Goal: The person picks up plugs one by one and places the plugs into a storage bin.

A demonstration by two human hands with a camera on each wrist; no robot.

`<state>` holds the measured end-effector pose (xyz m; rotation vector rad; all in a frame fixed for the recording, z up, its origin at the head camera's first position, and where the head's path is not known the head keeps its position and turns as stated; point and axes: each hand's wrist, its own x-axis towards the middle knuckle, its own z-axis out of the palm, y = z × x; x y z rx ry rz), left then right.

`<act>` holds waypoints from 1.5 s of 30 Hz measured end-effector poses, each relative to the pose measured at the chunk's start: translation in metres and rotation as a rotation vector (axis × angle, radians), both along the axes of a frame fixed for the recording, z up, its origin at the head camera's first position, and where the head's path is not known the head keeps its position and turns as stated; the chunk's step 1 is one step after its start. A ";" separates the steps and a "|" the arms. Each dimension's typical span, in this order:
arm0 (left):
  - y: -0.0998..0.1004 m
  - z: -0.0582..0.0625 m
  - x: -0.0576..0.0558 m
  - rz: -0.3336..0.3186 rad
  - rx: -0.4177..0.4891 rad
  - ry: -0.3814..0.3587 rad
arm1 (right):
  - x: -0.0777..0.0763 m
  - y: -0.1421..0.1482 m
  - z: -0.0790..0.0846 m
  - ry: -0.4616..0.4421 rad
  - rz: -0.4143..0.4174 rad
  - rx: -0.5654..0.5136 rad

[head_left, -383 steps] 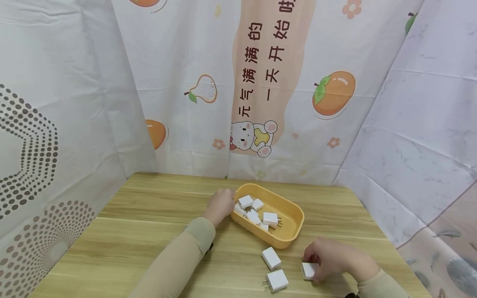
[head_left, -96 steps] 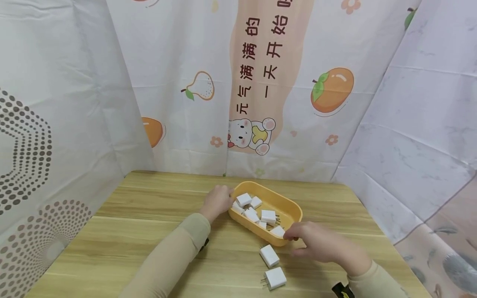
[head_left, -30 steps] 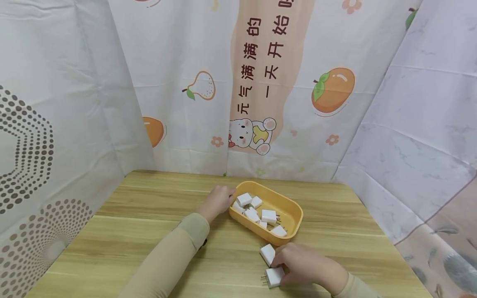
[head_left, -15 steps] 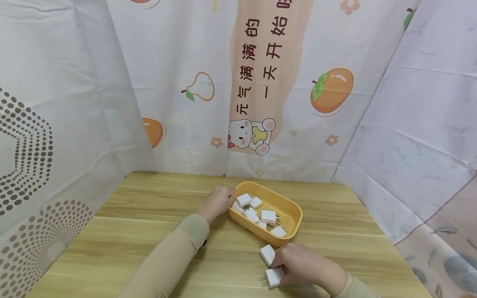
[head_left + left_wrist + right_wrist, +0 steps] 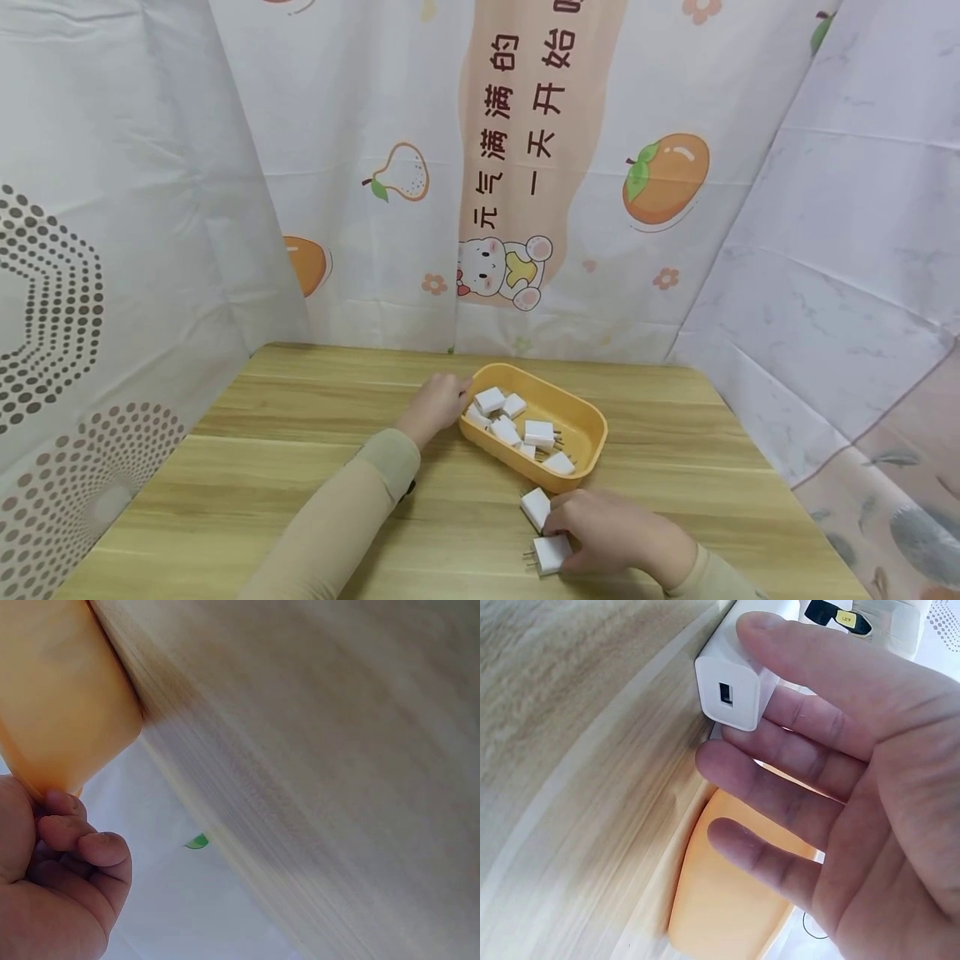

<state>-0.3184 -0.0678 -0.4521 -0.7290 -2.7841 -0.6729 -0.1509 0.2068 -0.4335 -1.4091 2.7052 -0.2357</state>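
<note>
My left hand (image 5: 437, 408) pinches the left end of a yellow plastic basket (image 5: 517, 462); in the left wrist view thumb and fingertips meet at its rim. Several white USB wall chargers (image 5: 539, 433) lie jumbled in it, metal prongs showing on some. On the table in front, my right hand (image 5: 611, 535) pinches a white USB charger (image 5: 549, 555) between thumb and fingers, its prongs pointing left. The right wrist view shows that charger's USB port end (image 5: 726, 693) close over the wood. Another charger (image 5: 535, 507) lies just beyond, near the basket, partly behind my fingers.
The wood-grain table (image 5: 315, 433) carries all of this. A white curtain (image 5: 360, 275) with fruit prints and lettering hangs along its far edge, and further cloths hang at left and right.
The charger my right hand held at the right earlier now lies in the basket's near end. That hand has since moved back to the nearest charger. My left hand stays on the basket.
</note>
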 end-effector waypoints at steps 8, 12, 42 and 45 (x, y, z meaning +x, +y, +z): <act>0.000 0.001 -0.001 0.004 -0.008 -0.010 | -0.002 -0.001 0.004 -0.010 0.009 0.003; 0.000 0.003 -0.001 0.019 -0.004 -0.024 | -0.004 -0.002 0.008 -0.006 0.003 0.006; -0.001 -0.002 -0.002 0.008 0.005 -0.023 | -0.008 0.008 0.060 0.051 -0.052 -0.058; -0.001 -0.001 -0.001 0.009 0.000 -0.028 | -0.008 0.008 0.061 0.044 -0.053 -0.056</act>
